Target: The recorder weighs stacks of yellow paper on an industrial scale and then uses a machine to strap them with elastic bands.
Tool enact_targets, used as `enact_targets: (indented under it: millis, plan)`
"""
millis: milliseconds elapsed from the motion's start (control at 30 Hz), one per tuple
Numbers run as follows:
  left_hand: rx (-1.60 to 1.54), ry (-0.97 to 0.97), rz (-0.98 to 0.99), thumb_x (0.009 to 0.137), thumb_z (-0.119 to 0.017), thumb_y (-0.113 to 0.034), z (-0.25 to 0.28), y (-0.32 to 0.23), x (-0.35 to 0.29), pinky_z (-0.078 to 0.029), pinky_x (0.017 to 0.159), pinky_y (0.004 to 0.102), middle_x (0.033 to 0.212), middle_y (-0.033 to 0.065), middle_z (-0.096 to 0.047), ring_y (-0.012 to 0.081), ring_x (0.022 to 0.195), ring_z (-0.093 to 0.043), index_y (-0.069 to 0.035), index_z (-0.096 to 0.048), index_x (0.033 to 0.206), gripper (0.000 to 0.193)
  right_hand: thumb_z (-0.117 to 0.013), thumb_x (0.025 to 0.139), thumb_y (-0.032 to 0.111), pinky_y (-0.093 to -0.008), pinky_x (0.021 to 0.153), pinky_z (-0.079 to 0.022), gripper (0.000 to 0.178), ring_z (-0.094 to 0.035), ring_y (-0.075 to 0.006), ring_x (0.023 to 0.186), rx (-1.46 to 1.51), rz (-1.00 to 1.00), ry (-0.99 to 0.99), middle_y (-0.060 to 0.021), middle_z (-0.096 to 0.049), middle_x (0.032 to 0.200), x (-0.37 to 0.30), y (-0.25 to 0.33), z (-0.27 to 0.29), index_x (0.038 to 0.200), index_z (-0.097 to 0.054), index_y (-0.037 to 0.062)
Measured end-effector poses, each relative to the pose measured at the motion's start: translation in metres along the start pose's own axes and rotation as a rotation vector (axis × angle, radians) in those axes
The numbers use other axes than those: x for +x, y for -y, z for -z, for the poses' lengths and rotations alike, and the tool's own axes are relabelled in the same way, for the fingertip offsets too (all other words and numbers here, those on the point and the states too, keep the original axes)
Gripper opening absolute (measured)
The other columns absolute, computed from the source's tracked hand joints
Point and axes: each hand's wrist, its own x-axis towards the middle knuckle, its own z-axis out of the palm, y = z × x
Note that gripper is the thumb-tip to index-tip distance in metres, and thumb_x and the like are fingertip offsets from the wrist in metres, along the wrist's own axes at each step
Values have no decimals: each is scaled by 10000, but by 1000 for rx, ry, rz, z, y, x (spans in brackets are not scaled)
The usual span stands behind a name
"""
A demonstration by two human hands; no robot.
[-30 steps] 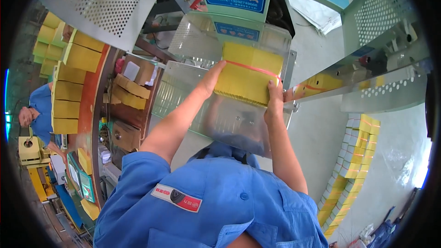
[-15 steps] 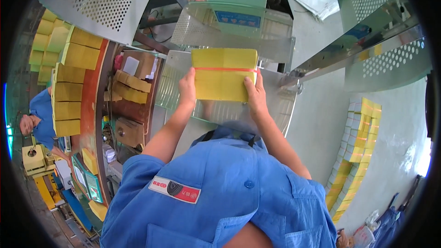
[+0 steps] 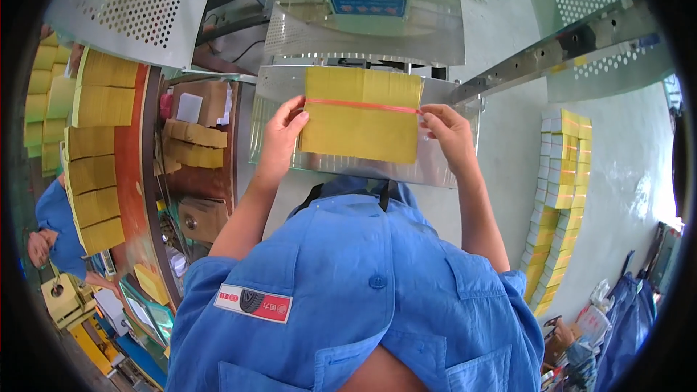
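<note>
A yellow bundle of paper [image 3: 361, 134] lies over the metal machine table in front of me. Around its middle runs a thin red strap [image 3: 363, 105]. My left hand [image 3: 282, 136] grips the bundle's left edge, thumb at its near left side and fingers by the strap. At the right edge, the fingertips of my right hand [image 3: 451, 134] are pinched together on the strap where it wraps around the side. Its palm stays off the paper. The underside of the bundle is hidden.
Behind the table stands a clear plastic guard [image 3: 363, 22]. Yellow paper stacks [image 3: 94, 160] line a red-brown bench [image 3: 136, 196] on the left, where a co-worker in blue [image 3: 62, 221] sits. Strapped bundles [image 3: 563, 189] are piled on the floor at right. A metal bar [image 3: 552, 51] juts in.
My right hand has moved from gripping the bundle's right side to pinching the strap at that edge. The left hand still holds the left side. The whole view has shifted slightly.
</note>
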Motion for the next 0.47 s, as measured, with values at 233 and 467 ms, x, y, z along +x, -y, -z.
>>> enact_targets:
  millis: [233,467]
  plan:
    - [-110,98,106,921,-599,-56,4,10,4,-434,933,292,1081,60,-612,138,1022,-563,-10,-562,1125,213,-657,881,189,-284,746,-499,219,-608,-121,858,236,-82,-57,-55,-659,904,-11,-19,-20,1030,-635,29]
    - [54,234,64,914,-613,-72,27,18,19,-429,937,305,1067,48,-595,130,1024,-548,-58,-551,1119,215,-651,888,196,-291,779,-503,223,-607,-131,916,139,-37,-42,-64,-654,962,-11,-36,-17,1044,-625,39]
